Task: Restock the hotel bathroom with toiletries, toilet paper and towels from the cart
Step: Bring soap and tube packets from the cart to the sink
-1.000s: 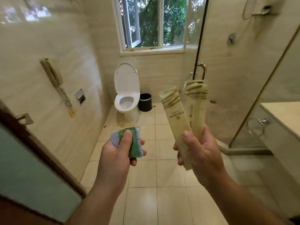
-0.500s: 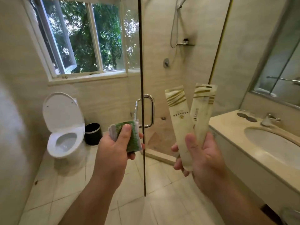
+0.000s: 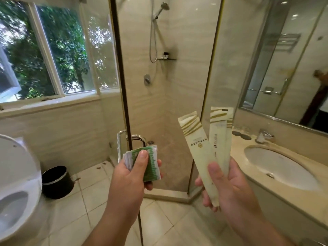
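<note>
Presently we log both hands raised in mid-air, each carrying toiletries.

Left hand: thumb pressed flat across a small stack of green-and-white sachets, fingers curled beneath it. Several layers show at the stack's left edge; we cannot tell the exact count.

Right hand: thumb pinches long cream packets against curled fingers. The packets fan upward. One leans left, and at least two more overlap upright beside it. Gold stripes mark the tops; the print is too small to read.

We see the sachets in front of the chrome handle of the glass shower door. The packets appear against the glass, just left of the beige vanity counter with its oval basin and faucet.

Toilet, lid up, and black bin stand at left below the window.
</note>
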